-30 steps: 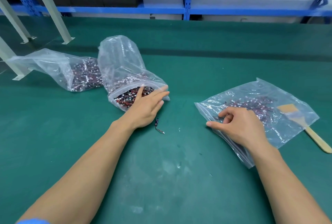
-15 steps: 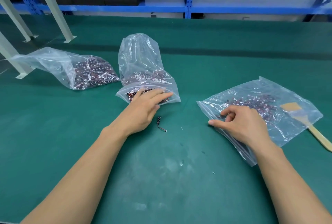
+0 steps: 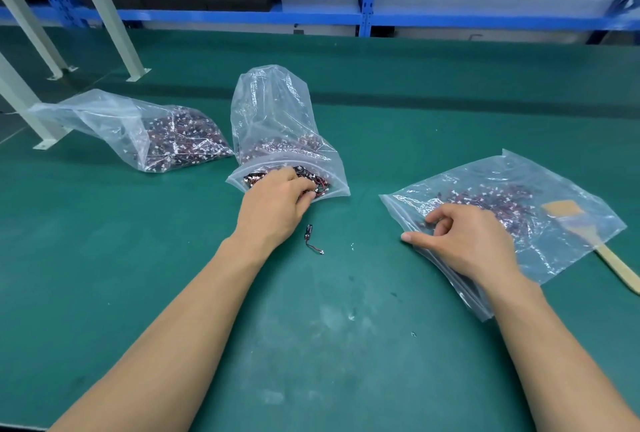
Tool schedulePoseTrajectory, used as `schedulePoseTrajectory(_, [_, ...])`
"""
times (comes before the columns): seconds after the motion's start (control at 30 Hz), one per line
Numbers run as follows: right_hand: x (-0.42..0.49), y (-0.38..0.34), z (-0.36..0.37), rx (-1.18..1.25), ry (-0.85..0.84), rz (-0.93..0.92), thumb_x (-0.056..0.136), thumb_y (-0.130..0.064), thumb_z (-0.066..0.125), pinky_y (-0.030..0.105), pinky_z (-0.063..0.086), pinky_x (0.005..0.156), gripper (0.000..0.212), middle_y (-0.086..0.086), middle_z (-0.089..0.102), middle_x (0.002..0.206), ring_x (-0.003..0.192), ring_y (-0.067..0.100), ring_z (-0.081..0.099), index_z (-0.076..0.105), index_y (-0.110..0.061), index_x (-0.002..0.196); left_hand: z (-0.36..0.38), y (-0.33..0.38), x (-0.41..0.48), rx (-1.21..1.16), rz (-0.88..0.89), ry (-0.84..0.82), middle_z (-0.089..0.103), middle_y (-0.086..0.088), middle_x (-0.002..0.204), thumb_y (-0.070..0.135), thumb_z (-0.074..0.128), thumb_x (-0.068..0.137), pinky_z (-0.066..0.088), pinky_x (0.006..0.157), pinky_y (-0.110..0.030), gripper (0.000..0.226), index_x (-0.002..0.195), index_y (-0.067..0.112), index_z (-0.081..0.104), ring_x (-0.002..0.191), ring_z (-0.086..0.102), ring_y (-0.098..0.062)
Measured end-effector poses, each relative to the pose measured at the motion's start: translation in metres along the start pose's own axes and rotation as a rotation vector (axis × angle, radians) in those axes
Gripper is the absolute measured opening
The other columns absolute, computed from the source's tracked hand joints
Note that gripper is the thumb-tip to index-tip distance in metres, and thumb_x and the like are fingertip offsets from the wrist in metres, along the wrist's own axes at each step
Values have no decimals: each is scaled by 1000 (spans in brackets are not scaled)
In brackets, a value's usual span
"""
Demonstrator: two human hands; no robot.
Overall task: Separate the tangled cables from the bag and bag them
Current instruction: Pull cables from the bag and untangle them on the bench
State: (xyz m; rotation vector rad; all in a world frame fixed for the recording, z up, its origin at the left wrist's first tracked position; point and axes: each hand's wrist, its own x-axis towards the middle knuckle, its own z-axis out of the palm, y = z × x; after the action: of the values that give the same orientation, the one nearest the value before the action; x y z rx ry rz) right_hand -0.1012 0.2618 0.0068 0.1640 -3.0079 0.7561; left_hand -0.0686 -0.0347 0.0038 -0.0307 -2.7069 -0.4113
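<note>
Frame centre: left hand (image 3: 277,203) fingers curled into tangled cables (image 3: 320,186) at upright bag (image 3: 270,109) mouth; frame right: right hand (image 3: 464,241) pinches flat bag (image 3: 554,234) edge. I judge cables light, limp, snag-prone: I'd grip small clump

We cannot see the fingertips of the left hand (image 3: 273,210), buried among the cables (image 3: 322,182) in the mouth of the middle bag (image 3: 270,113), nor tell whether they grip any, and the brush (image 3: 614,267) blurs under the right bag (image 3: 485,179) while its handle leaves the right edge.
</note>
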Motion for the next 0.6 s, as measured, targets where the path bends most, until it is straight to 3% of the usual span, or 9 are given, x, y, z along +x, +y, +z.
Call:
schedulePoseTrajectory(0.1, [0, 0, 0, 3, -3, -1, 61, -71, 81, 35, 54, 68, 47, -16, 64, 65, 73, 6, 62, 66, -33, 84, 6, 7, 8, 10, 37, -39, 64, 1, 104, 30, 57, 99, 48, 77, -36, 25, 120, 29, 71, 104, 58, -26])
schedulePoseTrajectory(0.27, [1, 2, 0, 10, -2, -7, 61, -71, 81, 35, 53, 67, 47, -16, 64, 65, 72, 5, 62, 65, -33, 83, 7, 9, 13, 29, 49, -78, 64, 4, 100, 32, 61, 97, 50, 74, -36, 18, 109, 28, 75, 103, 59, -25])
schedulePoseTrajectory(0.47, [1, 2, 0, 6, -6, -12, 61, -71, 81, 33, 52, 67, 47, -16, 64, 66, 74, 5, 62, 66, -33, 85, -4, 7, 3, -52, 118, 53, 68, 3, 93, 24, 70, 93, 53, 69, -41, 14, 104, 23, 79, 90, 64, -26])
schedulePoseTrajectory(0.6, [1, 2, 0, 2, -6, -13, 61, -71, 81, 32, 50, 66, 48, -17, 64, 67, 75, 5, 61, 66, -34, 87, -13, 6, -12, -139, 153, 131, 74, 5, 93, 15, 75, 88, 56, 67, -36, 9, 95, 18, 80, 83, 69, -20])
